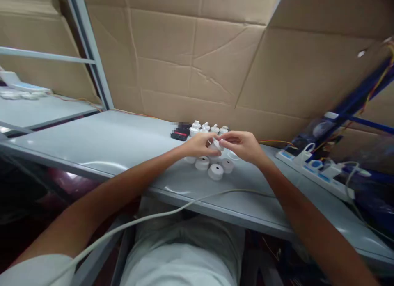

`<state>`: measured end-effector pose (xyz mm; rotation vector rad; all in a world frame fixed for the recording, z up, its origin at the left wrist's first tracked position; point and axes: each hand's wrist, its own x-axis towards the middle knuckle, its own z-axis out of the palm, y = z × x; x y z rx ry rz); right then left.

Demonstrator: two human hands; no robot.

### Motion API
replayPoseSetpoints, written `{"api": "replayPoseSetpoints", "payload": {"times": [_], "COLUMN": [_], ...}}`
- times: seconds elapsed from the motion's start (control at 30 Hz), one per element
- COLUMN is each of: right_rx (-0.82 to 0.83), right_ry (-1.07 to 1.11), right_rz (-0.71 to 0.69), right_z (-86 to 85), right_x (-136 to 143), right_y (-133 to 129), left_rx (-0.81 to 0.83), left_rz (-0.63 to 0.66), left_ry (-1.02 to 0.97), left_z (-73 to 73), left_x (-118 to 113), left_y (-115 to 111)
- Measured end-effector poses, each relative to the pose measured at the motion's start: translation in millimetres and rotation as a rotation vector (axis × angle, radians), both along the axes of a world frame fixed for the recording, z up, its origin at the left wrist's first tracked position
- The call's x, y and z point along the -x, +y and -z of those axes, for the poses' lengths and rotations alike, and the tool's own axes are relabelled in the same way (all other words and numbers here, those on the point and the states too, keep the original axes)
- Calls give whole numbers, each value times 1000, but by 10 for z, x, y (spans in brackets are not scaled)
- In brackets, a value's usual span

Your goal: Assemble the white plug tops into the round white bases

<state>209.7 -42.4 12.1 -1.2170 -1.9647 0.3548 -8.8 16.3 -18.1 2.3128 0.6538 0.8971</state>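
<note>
My left hand is closed around a small white round piece above the grey table. The fingertips of my right hand pinch the top of the same piece from the right. Just below my hands stand several white cylinders with a dark hole in their tops. Behind my hands are several white pieces with narrower knobs on top. A white ring-like piece lies under my right hand.
A black and red object lies left of the white pieces. At the right is a white power strip with plugs. A pale cable crosses the table's front edge. Cardboard stands behind.
</note>
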Motion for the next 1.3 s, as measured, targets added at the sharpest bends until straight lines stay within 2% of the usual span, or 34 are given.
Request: {"api": "replayPoseSetpoints", "payload": {"times": [0.07, 0.17, 0.23, 0.3, 0.43, 0.5, 0.6, 0.67, 0.87, 1.07, 1.17, 1.3], "right_rx": [-19, 71, 159, 185, 17, -47, -73, -75, -124, -432, -511, -470], "right_ry": [-104, -299, -427, -445, -72, 110, 229, 246, 247, -104, -149, -36], "right_rz": [58, 107, 95, 102, 130, 68, -37, -84, -129, -94, -90, -43], "right_z": [98, 202, 233, 226, 128, 83, 77, 105, 160, 128, 131, 188], "right_x": [-108, -396, -548, -609, -498, -389, -236, -163, -58, 26, 67, 107], "right_y": [1, 82, 134, 154, 97, 43, -26, -53, -102, -198, -232, -229], "left_rx": [42, 129, 183, 231, 354, 455, 629, 734, 909, 1004, 1015, 939], "left_rz": [-23, -113, -150, -173, -89, 9, 128, 175, 146, 204, 229, 237], "left_ry": [-31, -113, -141, -155, -163, -198, -293, -349, -396, -315, -279, -261], "left_z": [22, 44, 38, 17, -35, -50, -58, -61, -92, -135, -155, -155], "left_x": [-8, -8, -2, 3, 1, -8, -26, -38, -50, -17, -2, -5], "left_y": [3, 35, 57, 64, 31, 10, -7, -10, -34, -60, -70, -74]}}
